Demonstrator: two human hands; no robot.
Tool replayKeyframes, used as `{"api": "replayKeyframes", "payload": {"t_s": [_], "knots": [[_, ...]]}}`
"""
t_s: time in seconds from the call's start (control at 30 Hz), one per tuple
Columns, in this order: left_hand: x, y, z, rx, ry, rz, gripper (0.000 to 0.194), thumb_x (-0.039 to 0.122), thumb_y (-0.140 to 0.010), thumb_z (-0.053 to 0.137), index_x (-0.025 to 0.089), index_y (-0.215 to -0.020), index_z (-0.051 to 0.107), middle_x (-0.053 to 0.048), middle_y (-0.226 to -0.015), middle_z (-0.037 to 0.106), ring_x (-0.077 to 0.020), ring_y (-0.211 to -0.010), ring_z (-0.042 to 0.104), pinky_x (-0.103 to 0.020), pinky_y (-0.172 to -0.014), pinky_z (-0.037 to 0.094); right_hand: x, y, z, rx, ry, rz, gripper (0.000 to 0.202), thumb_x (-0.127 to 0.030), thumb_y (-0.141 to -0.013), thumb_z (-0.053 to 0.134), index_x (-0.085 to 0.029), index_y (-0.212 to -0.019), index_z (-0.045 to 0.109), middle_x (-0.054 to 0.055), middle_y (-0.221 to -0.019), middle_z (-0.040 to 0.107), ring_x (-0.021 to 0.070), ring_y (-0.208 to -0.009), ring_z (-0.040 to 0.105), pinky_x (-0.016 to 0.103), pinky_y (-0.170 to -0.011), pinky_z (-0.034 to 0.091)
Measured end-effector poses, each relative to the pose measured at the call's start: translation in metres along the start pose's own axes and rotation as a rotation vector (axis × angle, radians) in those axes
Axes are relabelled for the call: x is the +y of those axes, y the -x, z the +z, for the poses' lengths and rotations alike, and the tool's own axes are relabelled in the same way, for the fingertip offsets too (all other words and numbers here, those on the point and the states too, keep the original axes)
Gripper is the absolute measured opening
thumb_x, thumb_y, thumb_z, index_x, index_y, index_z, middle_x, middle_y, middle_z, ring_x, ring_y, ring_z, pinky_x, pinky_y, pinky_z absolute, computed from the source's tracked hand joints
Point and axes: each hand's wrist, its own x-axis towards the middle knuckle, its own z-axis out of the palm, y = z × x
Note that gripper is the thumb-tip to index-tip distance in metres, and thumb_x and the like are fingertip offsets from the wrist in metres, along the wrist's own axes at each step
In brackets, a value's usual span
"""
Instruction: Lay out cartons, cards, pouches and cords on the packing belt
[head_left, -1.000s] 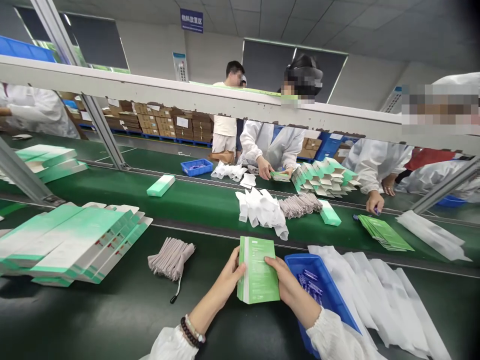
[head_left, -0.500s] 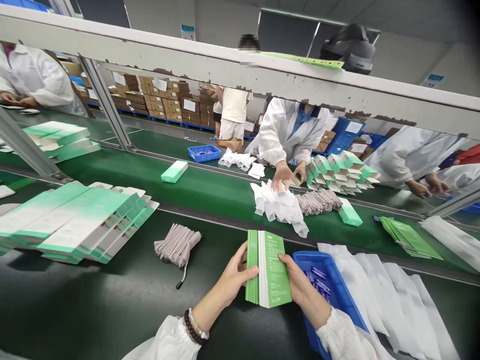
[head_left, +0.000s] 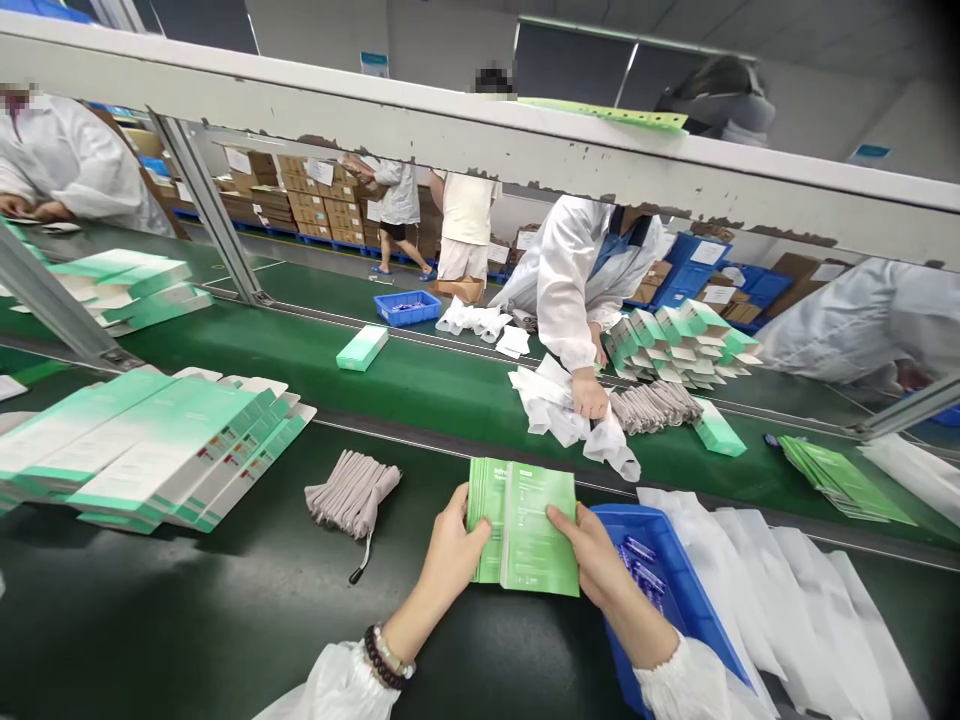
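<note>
- Left hand (head_left: 452, 548): raised in front of the body, palm turned inward to the right, thumb lying across the near face of a stack of green leaflets (head_left: 523, 525), fingers curled behind its left edge.
- Left wrist: bare, ringed by a dark beaded bracelet (head_left: 379, 662) and a pale one beside it; white sleeve bunched just below.
- Right hand (head_left: 596, 556): level with the left, thumb pressed on the front of the stack near its right edge, fingers wrapped behind.
- Right forearm: angled in from lower right, white gathered cuff at the wrist.
</note>
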Motion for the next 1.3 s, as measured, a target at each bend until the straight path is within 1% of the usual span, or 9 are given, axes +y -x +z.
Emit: {"api": "replayKeyframes", "payload": {"t_s": [0.17,0.27,0.4,0.5,0.7,0.83,1.03,1.17,1.3], "knots": [[-0.001,0.002,-0.002,0.175,-0.006,0.053,0.042,0.022,-0.084,0.054,0.02,-0.126,0.046,-0.01,-0.12,0.067,-0.0265,-0.111,0.064,-0.035,-0.092,0.049,-0.039,0.005,-0.016,0.367,0.394,-0.383,0.05,-0.049,-0.076,0.075,-0.024,-0.113,0.054,0.009,-0.115,0.068,0.0333,-0.11,0.062,0.047,-0.098,0.046],[-0.008,0.011,0.006,0.182,-0.015,0.106,0.044,0.029,-0.09,0.055,0.02,-0.128,0.037,-0.013,-0.122,0.063,-0.0269,-0.111,0.064,-0.037,-0.091,0.049,-0.044,0.015,0.012,0.478,0.663,-0.555,0.034,-0.046,-0.084,0.064,-0.024,-0.109,0.055,0.011,-0.106,0.066,0.0331,-0.1,0.06,0.046,-0.091,0.045],[-0.015,0.023,0.015,0.109,-0.072,0.132,0.045,0.036,-0.092,0.055,0.018,-0.128,0.035,-0.012,-0.11,0.066,-0.0269,-0.096,0.067,-0.036,-0.081,0.05,-0.011,0.021,0.07,0.326,0.675,-0.597,0.016,-0.035,-0.089,0.057,-0.025,-0.101,0.055,0.009,-0.103,0.06,0.0298,-0.095,0.057,0.044,-0.086,0.044],[-0.015,0.026,0.015,0.055,-0.064,0.088,0.042,0.033,-0.095,0.052,0.019,-0.13,0.035,-0.011,-0.109,0.067,-0.0264,-0.094,0.067,-0.036,-0.083,0.05,0.017,0.015,0.088,0.294,0.569,-0.542,0.021,-0.033,-0.084,0.065,-0.024,-0.1,0.054,0.007,-0.102,0.056,0.0271,-0.094,0.055,0.042,-0.087,0.044],[-0.016,0.023,0.016,-0.019,0.001,0.095,0.05,0.036,-0.092,0.058,0.02,-0.134,0.036,-0.015,-0.136,0.057,-0.0283,-0.126,0.056,-0.04,-0.104,0.044,0.039,0.002,0.066,0.241,0.387,-0.471,0.036,-0.052,-0.092,0.055,-0.02,-0.108,0.06,0.01,-0.108,0.063,0.0277,-0.104,0.059,0.046,-0.099,0.045],[-0.017,0.018,0.02,0.082,-0.132,-0.007,0.059,0.036,-0.077,0.071,0.018,-0.122,0.037,-0.013,-0.114,0.065,-0.0298,-0.104,0.065,-0.039,-0.086,0.051,0.041,0.005,0.057,0.16,0.332,-0.486,0.047,-0.059,-0.093,0.051,-0.02,-0.114,0.068,0.012,-0.126,0.064,0.0285,-0.122,0.058,0.048,-0.111,0.041],[-0.013,0.011,0.017,0.213,-0.137,-0.017,0.049,0.021,-0.07,0.061,0.019,-0.114,0.04,-0.005,-0.097,0.065,-0.0252,-0.087,0.066,-0.034,-0.076,0.051,0.028,0.008,0.044,0.075,0.452,-0.612,0.028,-0.04,-0.092,0.06,-0.021,-0.108,0.072,0.011,-0.121,0.065,0.0254,-0.108,0.065,0.045,-0.1,0.052],[-0.011,0.015,0.01,0.065,-0.158,0.121,0.053,0.014,-0.07,0.058,0.02,-0.12,0.039,-0.007,-0.108,0.066,-0.0236,-0.096,0.066,-0.035,-0.086,0.052,0.023,-0.007,0.034,0.267,0.314,-0.673,0.047,-0.038,-0.082,0.072,-0.02,-0.122,0.055,0.014,-0.136,0.055,0.0291,-0.13,0.051,0.053,-0.115,0.037],[-0.018,0.018,-0.002,-0.053,-0.204,0.305,0.059,0.012,-0.07,0.057,0.02,-0.125,0.036,-0.01,-0.118,0.063,-0.0251,-0.11,0.063,-0.037,-0.096,0.05,0.02,-0.011,0.03,0.062,-0.005,-0.623,0.075,-0.048,-0.071,0.083,-0.022,-0.13,0.045,0.014,-0.129,0.062,0.0288,-0.119,0.061,0.047,-0.105,0.048]]}}
